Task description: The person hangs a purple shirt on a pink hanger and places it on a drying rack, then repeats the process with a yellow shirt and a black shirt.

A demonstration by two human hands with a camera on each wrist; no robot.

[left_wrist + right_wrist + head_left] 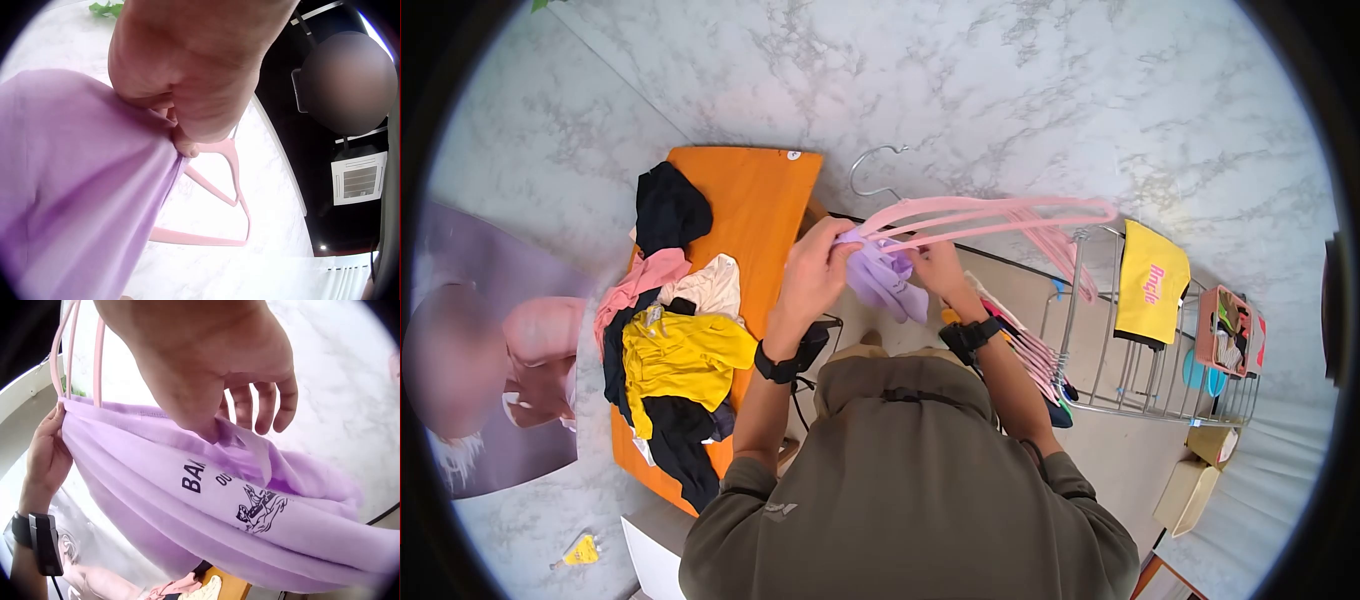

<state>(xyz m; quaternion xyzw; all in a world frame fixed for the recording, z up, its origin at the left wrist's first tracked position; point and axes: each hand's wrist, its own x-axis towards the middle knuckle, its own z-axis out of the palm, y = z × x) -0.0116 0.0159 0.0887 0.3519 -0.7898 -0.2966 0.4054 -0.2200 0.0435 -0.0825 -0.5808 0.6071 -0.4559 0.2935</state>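
Note:
A lilac printed garment [887, 284] hangs between both hands in front of the body. My left hand [812, 272] pinches its edge, with the thumb pressed on the cloth in the left wrist view. My right hand [206, 369] pinches another part of that edge between thumb and finger, its other fingers spread loosely. Black lettering and a line drawing show on the cloth in the right wrist view. A pink clothes hanger [990, 207] with a metal hook reaches from the garment's edge toward the right, its near end by the left hand and partly hidden by the cloth.
An orange table [772, 195] at left bears a heap of clothes, including a yellow garment [685, 355] and a black one [672, 205]. To the right stands a metal rack [1100, 400] with a yellow cloth [1152, 285], several hangers [1025, 345] and a pink basket [1208, 318].

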